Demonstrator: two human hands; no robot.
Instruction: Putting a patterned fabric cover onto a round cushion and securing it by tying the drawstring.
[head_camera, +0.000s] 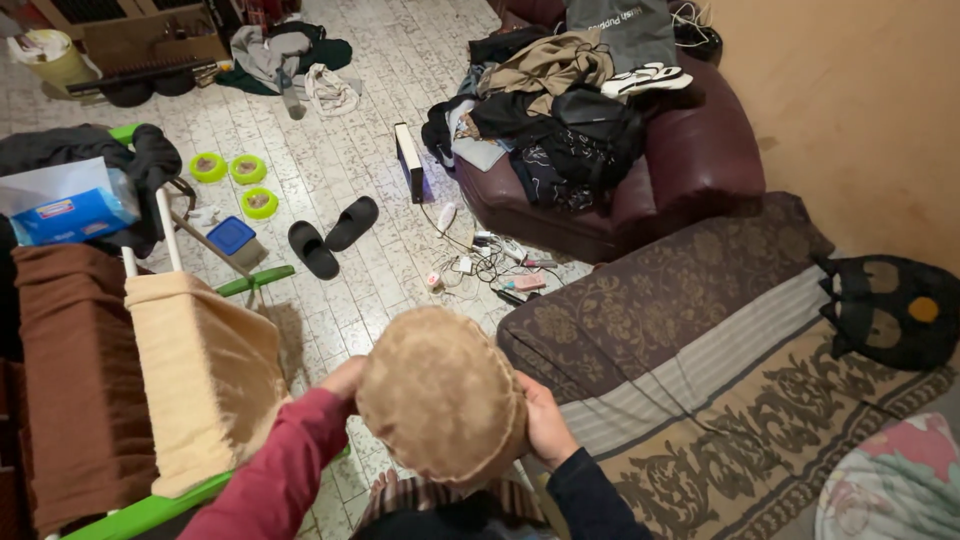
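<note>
Item: round tan cushion (440, 392), plush, held upright between both hands just left of the patterned sofa cover (720, 400). No long axis; face turned toward the camera. Left hand (345, 380) closed on its left rim, mostly hidden; right hand (545, 420) wrapped on the right rim. Both equally near, each touching.

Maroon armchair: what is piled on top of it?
The maroon armchair carries a heap of clothes, a black bag, white sandals and a grey bag. The seat cushion beneath is covered.
</note>
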